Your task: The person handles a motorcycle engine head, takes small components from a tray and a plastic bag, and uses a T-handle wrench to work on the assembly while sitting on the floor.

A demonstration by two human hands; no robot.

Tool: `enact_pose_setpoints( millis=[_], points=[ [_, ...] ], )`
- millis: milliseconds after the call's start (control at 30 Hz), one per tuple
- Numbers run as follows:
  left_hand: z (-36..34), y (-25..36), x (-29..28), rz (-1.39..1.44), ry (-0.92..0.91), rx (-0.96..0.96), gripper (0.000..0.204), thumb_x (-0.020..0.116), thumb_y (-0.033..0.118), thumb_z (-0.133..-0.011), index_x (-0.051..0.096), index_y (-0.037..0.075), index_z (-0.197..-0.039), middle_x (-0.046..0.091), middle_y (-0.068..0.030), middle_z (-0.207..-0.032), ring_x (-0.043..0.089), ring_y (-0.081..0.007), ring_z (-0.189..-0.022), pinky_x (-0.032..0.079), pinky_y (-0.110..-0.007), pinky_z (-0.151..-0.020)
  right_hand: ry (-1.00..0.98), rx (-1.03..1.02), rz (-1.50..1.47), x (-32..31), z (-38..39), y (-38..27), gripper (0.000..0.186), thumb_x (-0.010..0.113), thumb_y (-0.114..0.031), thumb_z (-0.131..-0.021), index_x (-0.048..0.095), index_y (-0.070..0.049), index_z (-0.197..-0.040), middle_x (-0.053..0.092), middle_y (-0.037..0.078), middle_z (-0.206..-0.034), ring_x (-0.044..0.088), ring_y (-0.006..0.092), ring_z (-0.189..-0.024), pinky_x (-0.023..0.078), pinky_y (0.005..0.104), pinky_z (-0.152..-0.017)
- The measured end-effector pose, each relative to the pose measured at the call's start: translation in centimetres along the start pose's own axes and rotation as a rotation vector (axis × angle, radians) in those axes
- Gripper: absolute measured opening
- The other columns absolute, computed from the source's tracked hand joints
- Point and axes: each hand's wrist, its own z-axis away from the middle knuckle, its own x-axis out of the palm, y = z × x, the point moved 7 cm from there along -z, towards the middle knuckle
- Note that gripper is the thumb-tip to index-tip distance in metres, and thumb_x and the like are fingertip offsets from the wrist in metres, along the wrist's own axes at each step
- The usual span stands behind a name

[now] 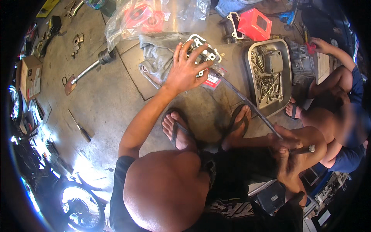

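Note:
My left hand (187, 65) lies with fingers spread over a metal engine part (211, 51), which looks like a cylinder head with bolt holes. Its thumb is near the top end of a long dark bar wrench (251, 102). The wrench slants from the engine part down toward my right knee. My right hand (286, 152) is closed around its lower end, where a short cross handle sticks out to the right. A grey cloth (152, 58) lies beside the engine part, and a red packet (211, 82) is partly under it. Where the wrench meets the part is mostly hidden.
A metal tray (273, 108) of bolts and engine parts stands right of the wrench. Behind it are a red box (255, 25) and a gasket (235, 25). At right another person's hand (321, 45) holds a red-handled tool. A screwdriver (80, 127) lies left.

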Motion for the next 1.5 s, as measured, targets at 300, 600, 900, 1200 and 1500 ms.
enact_pose_setpoints(
  millis=[300,600,900,1200,1500],
  points=[
    [-0.1,0.2,0.0,-0.005,-0.004,-0.012,0.024,0.074,0.029,-0.08,0.073,0.025,-0.104,0.047,-0.0032,-0.145,0.034,-0.0383,-0.14,0.026,-0.064,-0.115,0.279,0.294,0.017,0.4,0.8,1.3,0.01,0.054,-0.007,-0.103,0.053,0.003,-0.103,0.061,0.032,-0.125,0.07,0.0327,-0.105,0.056,0.042,-0.091],
    [-0.8,0.6,-1.3,0.087,0.003,-0.084,0.033,0.075,0.024,-0.079,0.071,0.023,-0.112,0.053,-0.0029,-0.142,0.042,-0.033,-0.135,0.024,-0.065,-0.114,0.011,0.304,0.234,-0.7,-2.2,1.3,0.023,0.058,-0.002,-0.098,0.055,0.007,-0.119,0.063,0.027,-0.121,0.067,0.0286,-0.104,0.055,0.0345,-0.087],
    [-7.0,-7.2,3.9,0.105,-0.326,-0.598,0.032,0.055,0.03,-0.098,0.068,0.005,-0.112,0.061,-0.0161,-0.122,0.054,-0.0379,-0.114,0.041,-0.048,-0.104,0.02,0.559,0.053,-0.7,-4.5,2.5,0.036,0.054,-0.011,-0.102,0.059,0.007,-0.133,0.069,0.019,-0.093,0.065,0.0178,-0.078,0.051,0.0308,-0.073],
    [-6.4,-6.2,4.1,0.242,-0.349,-0.661,0.021,0.049,0.009,-0.091,0.067,0.006,-0.103,0.064,-0.0187,-0.112,0.058,-0.0408,-0.111,0.049,-0.051,-0.095,0.072,0.719,-0.197,-1.0,-1.7,4.1,0.036,0.053,-0.017,-0.104,0.062,0.003,-0.132,0.058,0.003,-0.071,0.05,0.0077,-0.062,0.044,0.028,-0.056],
    [-7.6,-5.3,3.3,0.14,-0.369,-0.663,0.019,0.054,0.008,-0.09,0.067,0.007,-0.104,0.063,-0.0163,-0.114,0.058,-0.0407,-0.114,0.051,-0.052,-0.095,0.15,0.843,-0.119,-3.1,-3.4,4.8,0.03,0.054,-0.015,-0.102,0.067,0.002,-0.123,0.073,0.02,-0.099,0.07,0.0215,-0.089,0.054,0.0341,-0.078]
  ],
)
